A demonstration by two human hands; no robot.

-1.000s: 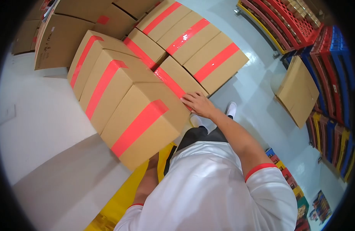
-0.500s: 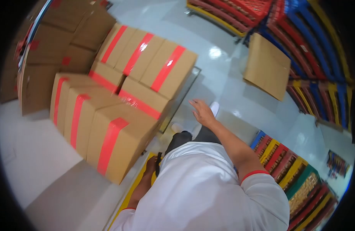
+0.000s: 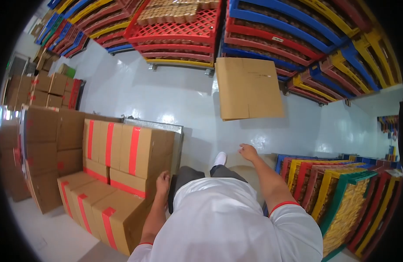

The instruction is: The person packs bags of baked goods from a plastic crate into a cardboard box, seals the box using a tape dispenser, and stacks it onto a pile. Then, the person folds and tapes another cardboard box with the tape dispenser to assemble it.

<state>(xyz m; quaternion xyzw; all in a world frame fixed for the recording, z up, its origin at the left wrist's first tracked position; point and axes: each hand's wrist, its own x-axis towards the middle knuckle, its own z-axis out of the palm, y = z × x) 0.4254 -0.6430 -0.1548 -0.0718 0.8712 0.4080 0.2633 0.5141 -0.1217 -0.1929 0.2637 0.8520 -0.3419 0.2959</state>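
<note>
Stacked cardboard boxes (image 3: 138,146) with red tape stand on the left, on a metal-edged platform (image 3: 166,125). My left hand (image 3: 163,181) hangs beside the right side of this stack, its fingers curled; whether it holds anything is too small to tell. Over the floor at the centre, my right hand (image 3: 247,151) has its fingers partly extended, holding nothing. Beyond it, a flattened cardboard piece (image 3: 249,89) leans against stacked coloured crates.
Blue, red and yellow crates (image 3: 271,39) line the far side. A red crate (image 3: 175,37) holds packed goods. More crates (image 3: 315,179) stand at the right, near my right arm. Further boxes (image 3: 48,91) are piled at the far left.
The view has swung right, toward the crates. My right hand has left the taped box it touched a second ago. My left hand has risen from low beside the boxes and shows more clearly.
</note>
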